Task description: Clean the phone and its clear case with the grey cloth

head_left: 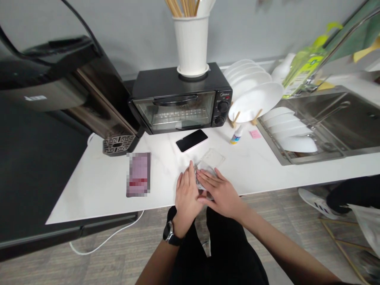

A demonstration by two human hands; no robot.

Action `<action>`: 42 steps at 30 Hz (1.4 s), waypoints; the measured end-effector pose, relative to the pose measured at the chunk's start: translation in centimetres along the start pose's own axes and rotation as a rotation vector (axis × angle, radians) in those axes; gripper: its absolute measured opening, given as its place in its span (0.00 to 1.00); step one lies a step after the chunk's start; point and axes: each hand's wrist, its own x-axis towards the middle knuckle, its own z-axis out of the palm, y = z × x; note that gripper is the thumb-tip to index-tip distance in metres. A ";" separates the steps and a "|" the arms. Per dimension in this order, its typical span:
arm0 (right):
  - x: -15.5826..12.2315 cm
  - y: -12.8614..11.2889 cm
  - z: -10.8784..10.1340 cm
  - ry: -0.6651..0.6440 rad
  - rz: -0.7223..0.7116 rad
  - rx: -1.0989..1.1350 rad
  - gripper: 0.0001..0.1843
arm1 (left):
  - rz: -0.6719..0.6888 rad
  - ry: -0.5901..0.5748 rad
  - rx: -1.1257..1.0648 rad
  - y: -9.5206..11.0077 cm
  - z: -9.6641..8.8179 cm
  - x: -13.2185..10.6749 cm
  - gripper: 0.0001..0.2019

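My left hand [187, 194] lies near the counter's front edge with its fingers stretched forward. My right hand [221, 193] reaches in from the right, its fingers extended flat over a small clear-and-greyish thing [209, 170] that looks like plastic wrapping. Both hands touch this thing from its two sides and cover much of it, so I cannot make out its exact kind. Just beyond them is a flat transparent plastic piece [215, 157]. Farther back rests a black-screened phone [192, 140].
A blurred purple packet [139, 174] lies left on the white counter [97, 186]. Behind stand a drinks machine [103, 95], a toaster oven [178, 111] and racked plates [255, 99]. A small white bottle [236, 135] and pink notes [255, 134] are near the sink [350, 148]. Another person's shoe [316, 204] shows right.
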 end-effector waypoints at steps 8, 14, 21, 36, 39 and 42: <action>0.0 4.3 -0.8 0.130 0.223 -0.083 0.39 | -0.026 0.031 -0.026 0.3 -0.1 0.4 0.47; 0.7 -0.7 0.5 0.043 0.001 0.031 0.40 | 0.007 -0.001 -0.031 -0.4 -0.1 0.2 0.55; -0.1 4.1 -0.8 0.133 0.208 -0.026 0.36 | -0.031 0.027 -0.060 0.1 -0.3 0.6 0.49; -0.8 5.2 -1.5 0.103 0.215 -0.051 0.33 | -0.056 0.017 -0.104 0.1 -0.3 0.5 0.48; 1.3 4.6 -0.6 0.097 0.157 -0.044 0.38 | -0.060 0.020 -0.118 0.0 -0.2 0.5 0.47; 1.1 2.2 -0.2 0.026 0.013 0.008 0.40 | -0.047 -0.002 -0.113 0.0 -0.3 0.3 0.51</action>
